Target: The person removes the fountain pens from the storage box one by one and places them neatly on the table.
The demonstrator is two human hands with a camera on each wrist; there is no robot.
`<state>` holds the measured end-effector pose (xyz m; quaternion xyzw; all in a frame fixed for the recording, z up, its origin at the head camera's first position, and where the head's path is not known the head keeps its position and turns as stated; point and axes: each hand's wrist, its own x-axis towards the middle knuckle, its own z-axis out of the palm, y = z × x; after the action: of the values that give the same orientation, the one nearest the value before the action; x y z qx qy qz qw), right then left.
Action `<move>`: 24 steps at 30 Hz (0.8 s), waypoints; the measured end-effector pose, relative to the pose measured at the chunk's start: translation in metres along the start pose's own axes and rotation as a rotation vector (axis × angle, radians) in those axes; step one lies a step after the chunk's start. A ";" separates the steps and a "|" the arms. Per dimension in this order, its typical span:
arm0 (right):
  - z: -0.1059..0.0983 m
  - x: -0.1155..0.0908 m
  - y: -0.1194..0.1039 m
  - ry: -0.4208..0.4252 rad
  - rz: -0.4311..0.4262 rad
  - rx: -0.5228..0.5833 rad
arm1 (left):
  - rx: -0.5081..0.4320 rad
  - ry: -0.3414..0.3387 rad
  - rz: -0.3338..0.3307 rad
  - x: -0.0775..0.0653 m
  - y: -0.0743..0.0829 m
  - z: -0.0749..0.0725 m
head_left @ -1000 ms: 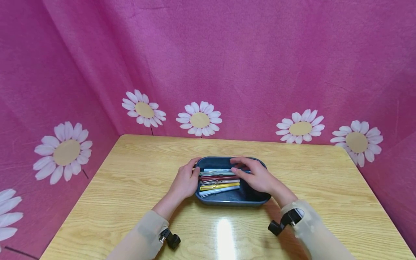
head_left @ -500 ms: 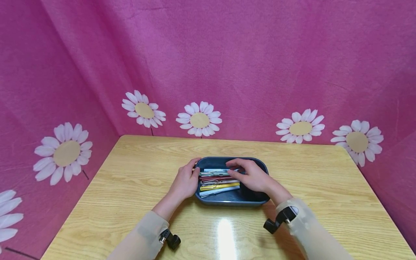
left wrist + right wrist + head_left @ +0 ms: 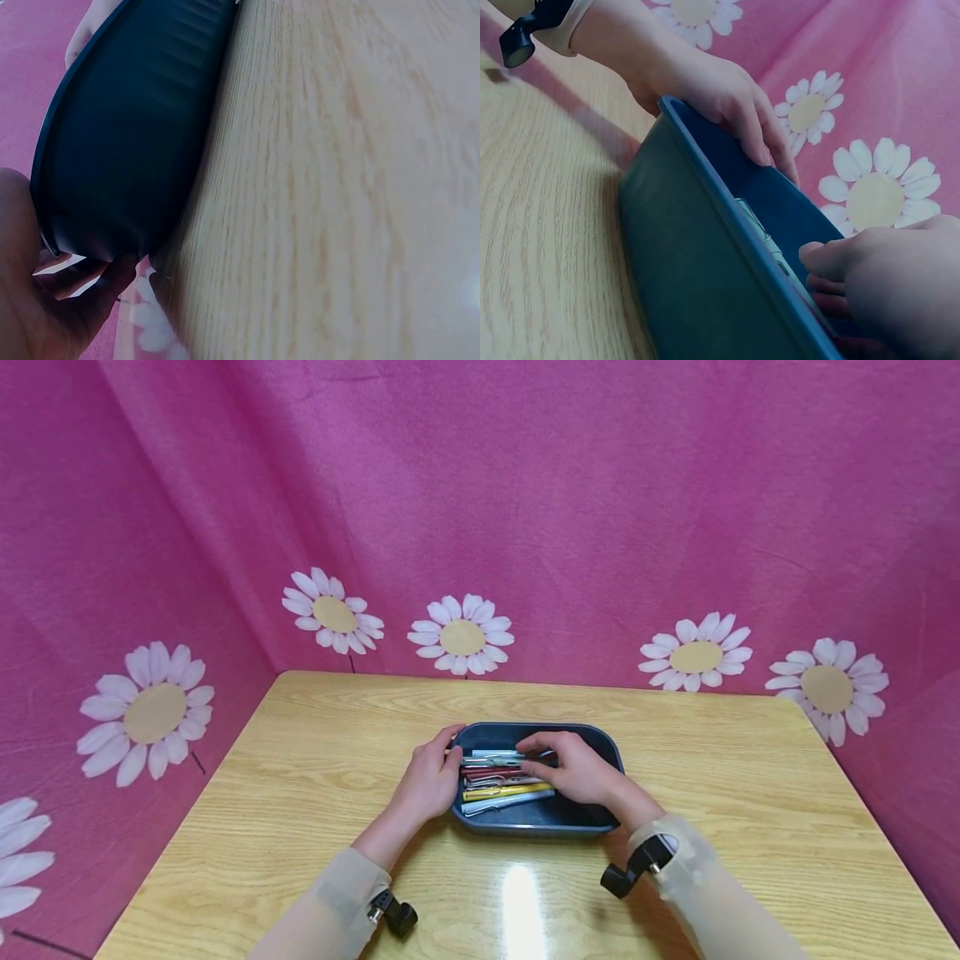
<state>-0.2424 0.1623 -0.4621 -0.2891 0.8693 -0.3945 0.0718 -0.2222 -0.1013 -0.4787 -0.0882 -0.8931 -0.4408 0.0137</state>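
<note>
A dark blue plastic box (image 3: 577, 817) sits on the table, with several pens lying crosswise at its left side. Among them are a yellow pen (image 3: 507, 792), a pale blue pen (image 3: 504, 804) and a dark red pen (image 3: 489, 772). My left hand (image 3: 426, 781) grips the box's left end, thumb at the rim and fingers against the outside wall. Inside the box, my right hand (image 3: 581, 770) reaches over the pens' right ends, thumb and fingers bent around the upper ones. I cannot tell whether it pinches any. The right wrist view shows a grey-green pen (image 3: 780, 259) beside the thumb.
The wooden table (image 3: 315, 727) extends around the box, with a bright light reflection near its front. A pink curtain (image 3: 555, 527) printed with white daisies hangs behind it and at both sides. Each wrist carries a small black camera mount (image 3: 637, 864).
My right hand has moved left inside the box, from beside the pens to over their right ends. The left hand keeps its place on the box's end.
</note>
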 end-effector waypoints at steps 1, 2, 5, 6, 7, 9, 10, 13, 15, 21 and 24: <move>0.001 0.000 0.000 -0.003 0.001 -0.004 | -0.002 0.001 -0.002 0.000 0.000 0.000; 0.001 0.001 0.000 -0.006 0.004 -0.009 | -0.004 0.001 -0.002 0.000 0.001 0.000; 0.003 0.002 -0.001 -0.021 0.009 -0.018 | -0.007 0.002 0.003 -0.001 0.002 0.000; 0.003 0.003 -0.001 -0.026 0.009 -0.021 | -0.007 0.002 0.005 -0.001 0.002 0.000; 0.003 0.003 -0.001 -0.029 0.010 -0.025 | -0.006 0.003 0.008 -0.001 0.001 0.000; 0.004 0.005 -0.001 -0.037 0.008 -0.033 | -0.005 0.004 0.011 0.000 0.001 0.000; 0.004 0.006 -0.001 -0.040 0.007 -0.039 | -0.004 0.006 0.012 0.000 0.001 -0.001; 0.004 0.008 -0.002 -0.051 0.015 -0.049 | -0.002 0.005 0.013 -0.001 0.002 -0.001; 0.005 0.008 -0.003 -0.059 0.026 -0.052 | -0.006 0.003 0.010 -0.001 0.002 -0.001; 0.005 0.011 -0.004 -0.059 0.045 -0.061 | -0.012 0.000 0.001 -0.001 0.002 -0.001; 0.006 0.011 -0.004 -0.045 0.039 -0.066 | -0.010 0.004 0.007 -0.001 0.001 -0.001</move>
<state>-0.2478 0.1498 -0.4616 -0.2832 0.8854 -0.3576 0.0895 -0.2212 -0.1015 -0.4769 -0.0904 -0.8906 -0.4454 0.0166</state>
